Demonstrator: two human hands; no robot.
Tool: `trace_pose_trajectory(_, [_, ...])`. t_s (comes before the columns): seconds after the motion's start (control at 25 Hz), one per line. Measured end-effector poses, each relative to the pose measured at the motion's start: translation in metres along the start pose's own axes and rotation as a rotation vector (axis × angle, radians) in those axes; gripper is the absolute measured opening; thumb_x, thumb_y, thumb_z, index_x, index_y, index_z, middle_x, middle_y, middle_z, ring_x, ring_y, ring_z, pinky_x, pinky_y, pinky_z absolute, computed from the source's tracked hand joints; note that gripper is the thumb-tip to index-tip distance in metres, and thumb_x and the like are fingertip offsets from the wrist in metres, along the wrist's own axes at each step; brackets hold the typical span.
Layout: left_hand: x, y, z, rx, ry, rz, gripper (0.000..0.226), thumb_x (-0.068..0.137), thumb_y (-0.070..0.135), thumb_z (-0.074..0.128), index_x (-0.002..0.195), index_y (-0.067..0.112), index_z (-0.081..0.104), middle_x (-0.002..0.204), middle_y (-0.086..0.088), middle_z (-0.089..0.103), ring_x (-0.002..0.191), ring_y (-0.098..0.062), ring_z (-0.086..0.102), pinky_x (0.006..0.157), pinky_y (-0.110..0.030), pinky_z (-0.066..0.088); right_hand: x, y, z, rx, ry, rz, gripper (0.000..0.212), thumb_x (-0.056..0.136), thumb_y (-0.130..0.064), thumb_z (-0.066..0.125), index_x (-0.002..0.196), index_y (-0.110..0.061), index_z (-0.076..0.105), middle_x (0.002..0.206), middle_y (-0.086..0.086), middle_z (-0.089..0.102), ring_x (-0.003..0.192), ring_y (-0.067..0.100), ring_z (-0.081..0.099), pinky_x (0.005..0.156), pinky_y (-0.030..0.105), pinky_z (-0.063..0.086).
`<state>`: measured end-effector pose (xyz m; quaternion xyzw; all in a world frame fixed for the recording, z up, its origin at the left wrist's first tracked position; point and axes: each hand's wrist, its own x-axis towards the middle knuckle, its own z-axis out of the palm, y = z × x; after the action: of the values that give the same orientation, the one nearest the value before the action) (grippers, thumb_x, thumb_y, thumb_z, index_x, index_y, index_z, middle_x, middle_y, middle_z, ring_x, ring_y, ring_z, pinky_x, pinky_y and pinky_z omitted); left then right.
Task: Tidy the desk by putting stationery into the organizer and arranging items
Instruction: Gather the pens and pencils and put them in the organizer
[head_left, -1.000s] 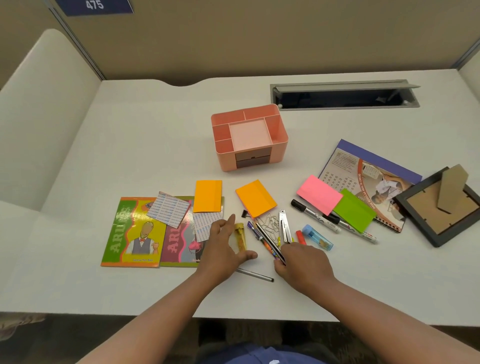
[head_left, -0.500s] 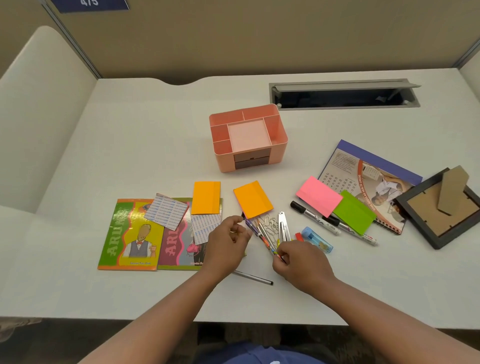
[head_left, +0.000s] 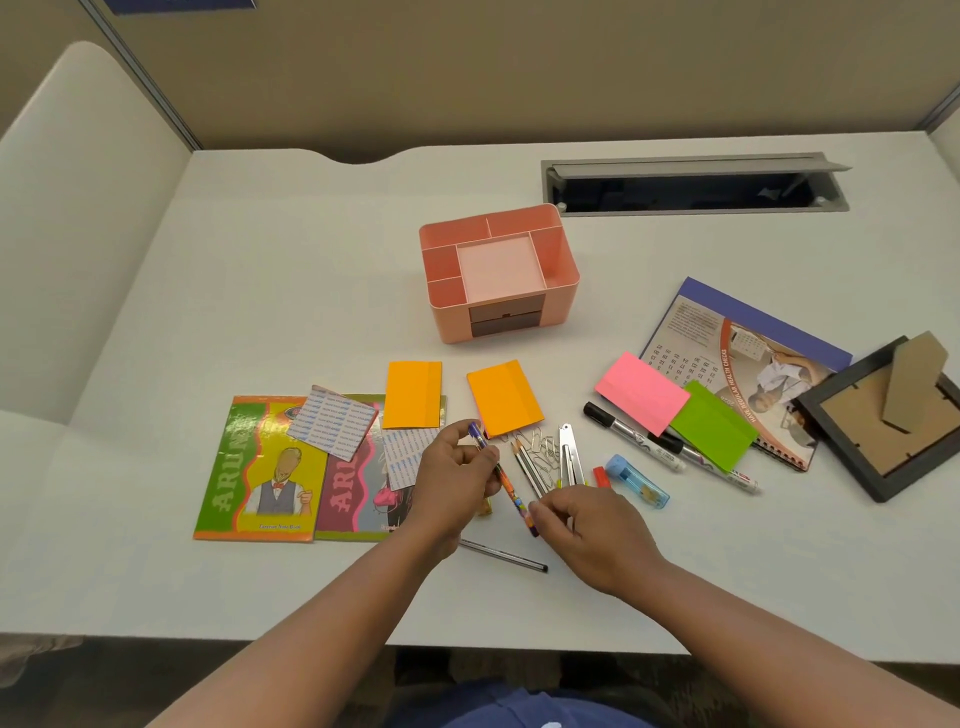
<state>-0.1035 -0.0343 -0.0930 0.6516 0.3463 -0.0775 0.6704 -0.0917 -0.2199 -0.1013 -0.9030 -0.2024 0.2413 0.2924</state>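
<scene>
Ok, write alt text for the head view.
Two hands hold a multicoloured pen over a white desk, the left hand near its top, the right hand at its lower end. Loose stationery surrounds them; a pink organizer stands behind.

Two orange sticky pads (head_left: 413, 394), two notebooks (head_left: 260, 470), two markers (head_left: 632, 436), one organizer (head_left: 566, 283).

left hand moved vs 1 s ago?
Yes. The left hand has come up off the desk toward the orange sticky pad, now gripping the multicoloured pen.
</scene>
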Motion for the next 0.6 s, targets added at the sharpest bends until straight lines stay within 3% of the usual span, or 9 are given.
trace_pose_trajectory(0.08, [0.003, 0.0, -0.001, -0.009, 0.03, 0.004, 0.041, 0.098, 0.011, 0.061, 0.137, 0.022, 0.052, 0.081, -0.009, 0.067, 0.07, -0.017, 0.063, 0.066, -0.028, 0.055, 0.001, 0.0, 0.0, -0.239, -0.001, 0.051, 0.037, 0.103, -0.046, 0.035, 0.088, -0.026, 0.062, 0.079, -0.007, 0.062, 0.071, 0.012, 0.058, 0.064, 0.038, 0.053])
trace_pose_trajectory(0.2, [0.004, 0.001, -0.002, -0.023, 0.034, -0.004, 0.038, 0.098, 0.014, 0.061, 0.133, 0.026, 0.052, 0.084, -0.01, 0.066, 0.076, -0.017, 0.065, 0.066, -0.027, 0.055, 0.003, -0.003, 0.002, -0.437, -0.054, 0.085, 0.031, 0.103, -0.044, 0.035, 0.097, -0.024, 0.058, 0.084, -0.006, 0.056, 0.074, 0.015, 0.058, 0.064, 0.032, 0.051])
trace_pose_trajectory(0.4, [0.002, 0.003, -0.004, -0.041, 0.02, -0.032, 0.016, 0.099, 0.014, 0.061, 0.114, 0.017, 0.06, 0.084, -0.009, 0.065, 0.078, -0.017, 0.066, 0.072, -0.032, 0.06, 0.011, -0.008, 0.001, -0.413, -0.099, 0.172, 0.019, 0.098, -0.037, 0.046, 0.087, -0.022, 0.05, 0.08, -0.003, 0.053, 0.071, 0.019, 0.056, 0.053, 0.029, 0.038])
trace_pose_trajectory(0.6, [0.001, 0.002, -0.006, -0.02, 0.025, -0.041, 0.01, 0.098, 0.015, 0.061, 0.108, 0.017, 0.064, 0.088, -0.009, 0.069, 0.081, -0.018, 0.067, 0.078, -0.036, 0.061, 0.009, -0.013, 0.002, -0.46, -0.146, 0.159, 0.011, 0.092, -0.028, 0.052, 0.09, -0.018, 0.057, 0.079, -0.001, 0.054, 0.07, 0.021, 0.057, 0.054, 0.029, 0.042])
